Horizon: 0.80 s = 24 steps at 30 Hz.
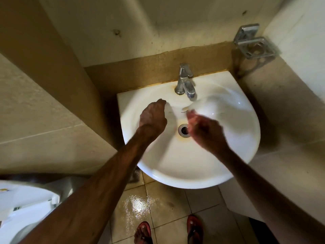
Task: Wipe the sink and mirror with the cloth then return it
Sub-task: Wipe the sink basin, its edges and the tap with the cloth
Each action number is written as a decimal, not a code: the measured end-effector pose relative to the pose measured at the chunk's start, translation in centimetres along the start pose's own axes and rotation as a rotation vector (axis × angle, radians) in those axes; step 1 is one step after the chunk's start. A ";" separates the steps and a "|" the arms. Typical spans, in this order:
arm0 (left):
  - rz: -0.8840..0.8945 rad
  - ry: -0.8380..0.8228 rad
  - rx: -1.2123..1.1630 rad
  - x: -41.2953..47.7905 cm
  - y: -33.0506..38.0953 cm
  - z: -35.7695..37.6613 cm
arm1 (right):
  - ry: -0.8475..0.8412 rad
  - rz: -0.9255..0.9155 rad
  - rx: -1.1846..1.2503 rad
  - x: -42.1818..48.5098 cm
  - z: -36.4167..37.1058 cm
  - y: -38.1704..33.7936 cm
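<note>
— What's around the white sink (233,138)?
— Beige tiles, wet floor (135,205) below it. I see the left hand (153,117) curled over the basin, right hand (204,129) blurred, grip unclear. I can't see the cloth.

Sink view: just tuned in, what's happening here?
A person stands at the white sink with both hands over the basin. The left hand is curled near the back rim; the right hand is motion-blurred above the drain, below the faucet. No cloth can be made out, and no mirror is in view.
</note>
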<state>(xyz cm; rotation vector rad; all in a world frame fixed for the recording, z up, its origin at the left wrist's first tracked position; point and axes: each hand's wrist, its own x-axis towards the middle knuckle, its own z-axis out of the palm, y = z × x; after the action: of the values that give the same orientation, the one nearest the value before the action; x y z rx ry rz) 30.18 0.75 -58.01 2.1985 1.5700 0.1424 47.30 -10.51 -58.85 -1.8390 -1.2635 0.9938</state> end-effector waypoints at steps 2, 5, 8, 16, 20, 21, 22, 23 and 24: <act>0.065 0.022 0.075 0.5 -0.6 0.8 | 0.293 -0.102 -0.199 1.7 -3.6 1.3; 0.101 0.005 0.190 1.2 -1.2 1.9 | 0.523 -0.246 -0.231 6.7 -7.6 3.2; 0.146 0.001 0.321 1.7 -1.2 2.5 | 0.402 -0.247 -0.489 12.4 -8.3 5.0; 0.159 0.004 0.447 2.6 -1.2 2.3 | 0.051 -0.203 -0.621 14.8 -3.0 -1.5; 0.129 -0.004 0.479 3.0 -0.5 2.3 | -0.091 -0.178 -0.448 15.2 -3.9 -0.9; 0.126 -0.003 0.489 3.1 -0.4 2.3 | -0.134 -0.168 -0.424 15.5 -4.4 -0.8; 0.127 0.004 0.502 3.3 -0.4 2.4 | -0.167 -0.166 -0.398 16.0 -4.8 -0.6; 0.127 0.007 0.512 3.5 -0.4 2.4 | -0.179 -0.176 -0.404 16.6 -5.0 -0.7; 0.127 0.000 0.513 3.5 -0.3 2.5 | -0.177 -0.180 -0.410 17.0 -5.0 -0.7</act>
<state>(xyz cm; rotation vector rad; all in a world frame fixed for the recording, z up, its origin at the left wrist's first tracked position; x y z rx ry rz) 31.95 3.31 -60.96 2.6823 1.5986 -0.2515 55.35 5.27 -59.46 -1.9198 -1.8156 0.8583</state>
